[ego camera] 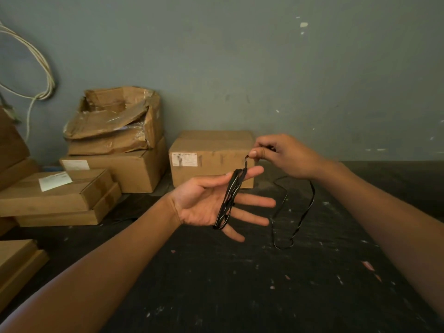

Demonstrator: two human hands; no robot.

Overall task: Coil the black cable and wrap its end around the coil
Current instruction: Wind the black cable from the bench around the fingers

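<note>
Your left hand (206, 203) lies flat and released, the black cable (229, 200) coiled across its fingers; your right hand (286, 156) pinches the cable's strand, slack dangling below it.

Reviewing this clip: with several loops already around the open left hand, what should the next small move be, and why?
Probably one more turn: the right hand should carry the pinched strand down and around the left hand, adding to the coil on its spread fingers. A long slack loop of black cable hangs below the right hand, so it seems too early to wrap the end.
</note>
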